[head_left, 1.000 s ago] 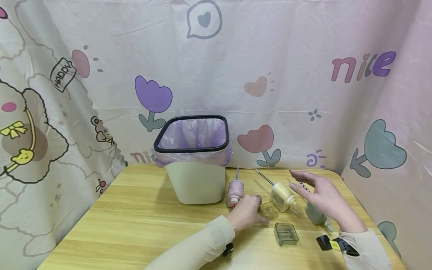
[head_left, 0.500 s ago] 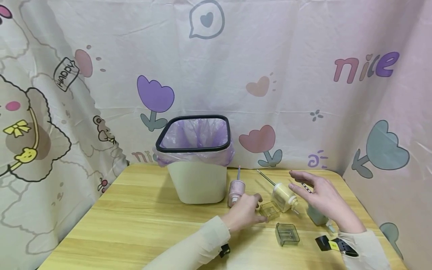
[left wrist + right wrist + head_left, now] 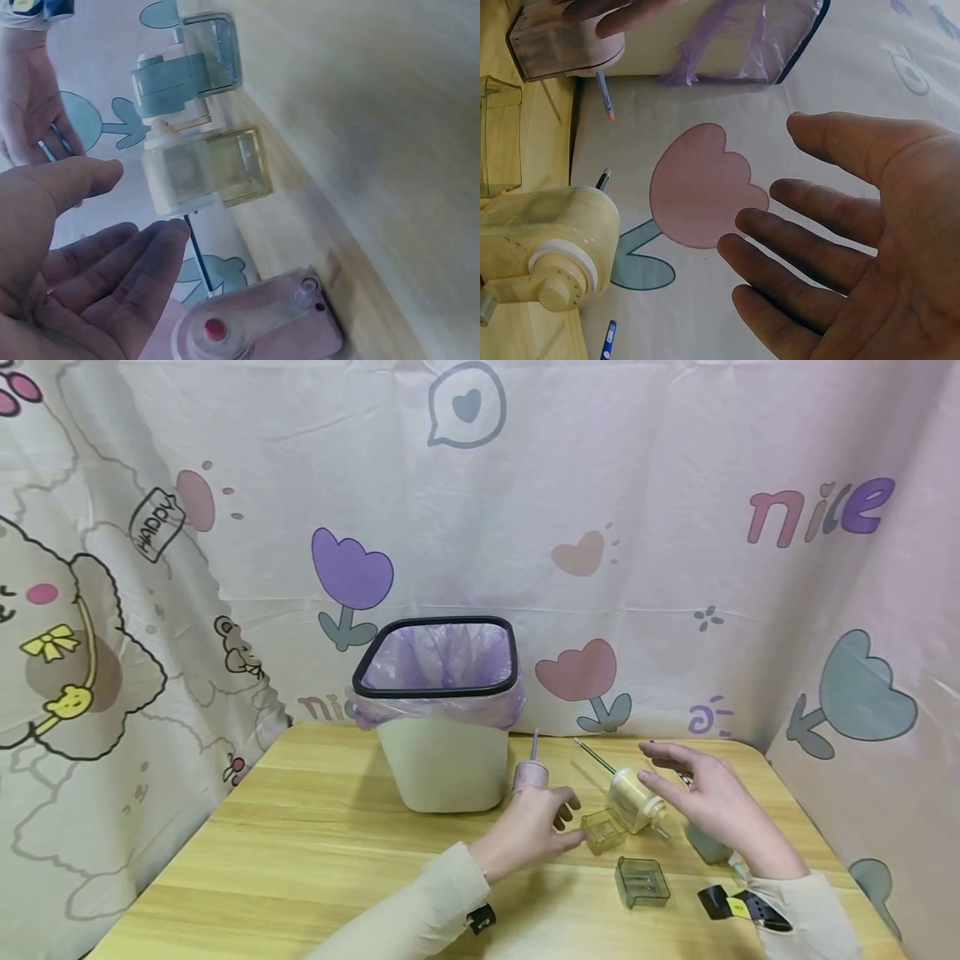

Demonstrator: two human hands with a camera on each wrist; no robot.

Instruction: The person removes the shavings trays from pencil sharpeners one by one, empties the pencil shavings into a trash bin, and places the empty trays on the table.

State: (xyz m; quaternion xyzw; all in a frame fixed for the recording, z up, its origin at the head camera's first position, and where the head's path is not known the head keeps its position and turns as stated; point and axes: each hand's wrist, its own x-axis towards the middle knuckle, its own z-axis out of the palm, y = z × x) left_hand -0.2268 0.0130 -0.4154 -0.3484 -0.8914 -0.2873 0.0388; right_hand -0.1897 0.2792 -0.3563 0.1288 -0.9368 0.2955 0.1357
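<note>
My left hand (image 3: 528,831) hovers low over the table with its fingers loosely spread, holding nothing. It partly hides a pink crank pencil sharpener (image 3: 531,774) that has a pencil sticking out the back. Just right of its fingertips sits a clear yellowish shavings drawer (image 3: 603,832). A yellow pencil sharpener (image 3: 632,797), also with a pencil in it, stands beside that drawer. My right hand (image 3: 708,802) is held with relaxed fingers above a grey-green sharpener (image 3: 707,843), which it partly covers. In the right wrist view no object touches the right palm.
A white trash bin (image 3: 446,760) with a black rim and purple liner stands behind and left of the left hand. A clear greenish drawer (image 3: 642,885) lies nearer the front. A printed curtain (image 3: 450,527) closes off the table's back.
My left hand has drawn left, away from the yellowish drawer, covering more of the pink sharpener. The right hand stays nearly still. The head view has shifted slightly.
</note>
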